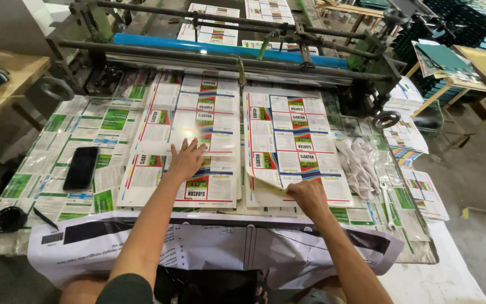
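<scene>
Hands work over two glossy printed sheets laid side by side on a machine table that is itself papered with green-and-white printed labels [80,126]. The left hand [187,159] lies flat, fingers spread, pressing on the left glossy sheet of white, red and green label panels [198,121], near that sheet's lower middle. The right hand [309,197] is pinched on the near edge of the right glossy sheet of matching label panels [293,141], whose lower left corner curls up off the stack beneath it; thumb and fingers are closed on that edge. The two hands are apart, each on its own sheet, and both sheets lie between the person and the long blue roller with steel bars [220,48] that crosses the far end of the table. A black smartphone [81,168] rests face up on the table well to the left of the left hand, and a round black lid-like dish [8,219] sits at the near left corner with a black pen [45,218] just beside it. To the right of the right-hand sheet lies a crumpled white cloth [361,163], and a silver spanner [387,202] lies near it. A large white paper with black print [215,247] hangs over the table's near edge under the forearms.
</scene>
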